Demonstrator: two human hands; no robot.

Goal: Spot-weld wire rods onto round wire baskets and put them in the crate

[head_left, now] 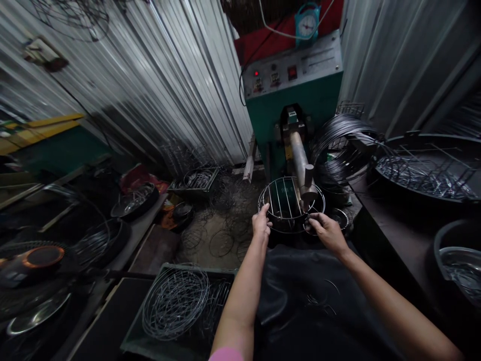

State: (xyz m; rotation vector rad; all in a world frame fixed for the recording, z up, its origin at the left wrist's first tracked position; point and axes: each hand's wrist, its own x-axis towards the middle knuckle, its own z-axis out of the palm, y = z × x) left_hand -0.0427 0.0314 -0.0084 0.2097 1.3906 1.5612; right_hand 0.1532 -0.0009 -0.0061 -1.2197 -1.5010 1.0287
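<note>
A round wire rack (pixel 284 202) with parallel cross wires sits at the tip of a metal arm (pixel 301 165) that sticks out of a green machine (pixel 296 95). My left hand (pixel 261 223) is closed on the rack's left rim. My right hand (pixel 328 231) pinches the rack's lower right rim, close to the arm's end. Both forearms reach forward over a dark cloth on my lap (pixel 300 296).
A green tray (pixel 150 331) with round wire racks lies at lower left. Loose wire rings litter the floor (pixel 221 235). Wire coils (pixel 343 140) and a pan of wire pieces (pixel 428 170) stand at right. Metal bowls (pixel 136 200) sit at left. Corrugated metal walls enclose the spot.
</note>
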